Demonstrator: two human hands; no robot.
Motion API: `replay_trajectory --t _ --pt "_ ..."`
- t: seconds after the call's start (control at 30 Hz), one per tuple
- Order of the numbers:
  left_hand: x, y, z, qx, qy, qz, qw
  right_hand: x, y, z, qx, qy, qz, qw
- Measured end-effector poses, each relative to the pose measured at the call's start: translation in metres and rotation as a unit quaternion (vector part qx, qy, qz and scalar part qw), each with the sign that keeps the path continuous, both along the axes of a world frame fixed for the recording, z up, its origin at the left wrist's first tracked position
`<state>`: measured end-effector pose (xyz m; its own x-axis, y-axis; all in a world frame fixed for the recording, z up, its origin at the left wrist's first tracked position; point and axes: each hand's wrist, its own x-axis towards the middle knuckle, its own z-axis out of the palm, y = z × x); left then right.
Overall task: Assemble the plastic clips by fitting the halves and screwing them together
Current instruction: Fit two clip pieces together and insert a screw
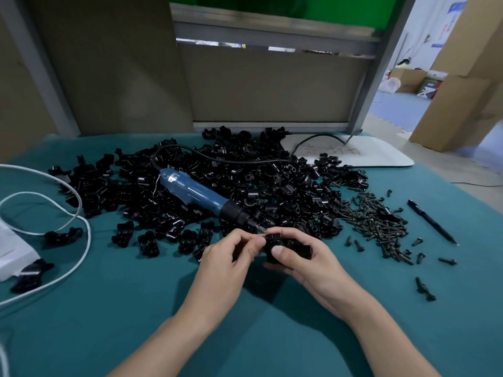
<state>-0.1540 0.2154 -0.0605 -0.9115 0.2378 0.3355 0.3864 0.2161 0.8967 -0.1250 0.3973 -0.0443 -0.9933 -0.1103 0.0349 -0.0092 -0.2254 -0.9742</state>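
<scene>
- Closest to us, our left hand and right hand meet just above the teal bench, both on the same black plastic clip.
- The right hand's fingers curl round the clip with the thumb pressed on its near face. The left thumb and forefinger pinch at its left end. Could be a screw in that pinch, but it's too small and dark for us to tell.
- Our read: the halves of this one look fitted, and the screwing is still to come.
- Off to the left, a few black pieces sit apart beside a white cable. They might be finished clips, but we can't say for sure.
- To the right there's a heap of black screws, with strays scattered nearer us and a pen just beyond it.
- Just behind the hands, the blue electric screwdriver lies on the parts with nobody holding it, its bit end close to the clip. So we'd say nothing is being driven at this moment.
- Under and around it is a big pile of clip halves, all loose. If that's the backlog, we reckon we're barely into the job.
- Furthest back, the screwdriver's black cord runs over a white board.
</scene>
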Motion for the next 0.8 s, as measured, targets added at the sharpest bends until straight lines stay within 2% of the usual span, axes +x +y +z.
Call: replay_trajectory --t 0.4,0.67,0.8 --pt "0.0008 -0.0003 -0.0024 -0.016 0.011 0.014 1.000 0.0007 0.0013 -0.0017 -0.013 -0.008 0.035 0.999" --pt "0.0014 0.0003 0.0013 0.035 -0.016 -0.008 0.999 0.0002 0.0017 -0.0027 0.005 -0.008 0.029 1.000" --pt "0.0027 0.0005 0.0032 0.038 -0.012 -0.013 0.999 -0.0007 0.0026 -0.0014 -0.018 0.000 0.019 1.000"
